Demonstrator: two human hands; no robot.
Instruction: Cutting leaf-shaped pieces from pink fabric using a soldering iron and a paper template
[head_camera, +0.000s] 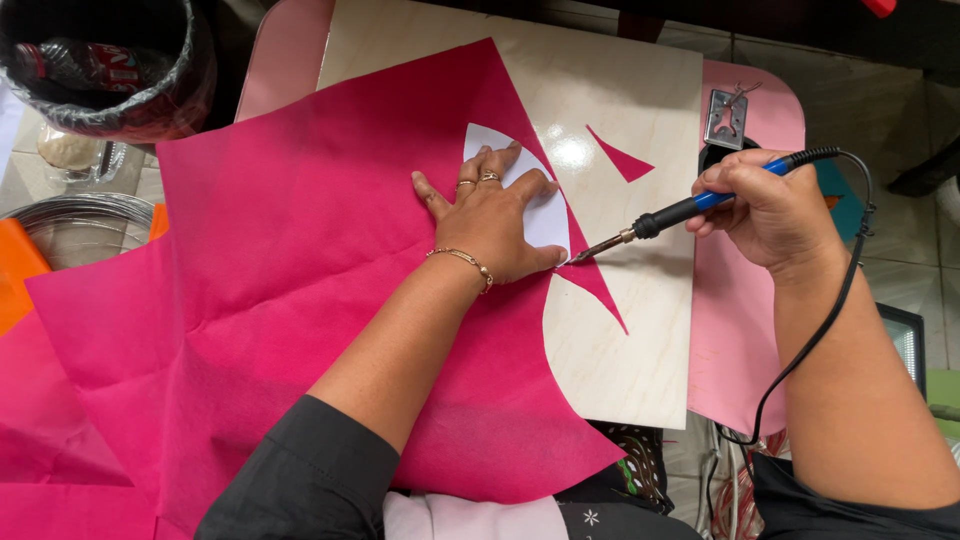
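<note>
My left hand (492, 222) lies flat with fingers spread on a white paper template (545, 218), pressing it onto a large sheet of pink fabric (300, 290). My right hand (768, 208) grips a soldering-iron-style hot cutter (668, 216) with a blue and black handle. Its metal tip touches the fabric edge just right of my left thumb. The fabric lies on a pale wooden board (620, 330). A small pink triangular offcut (622, 160) rests on the board.
A black bin lined with plastic (105, 65) holding a bottle stands at top left. A pink table (735, 340) is under the board. A metal stand (726, 118) sits at top right. The cutter's black cord (820, 340) runs along my right arm.
</note>
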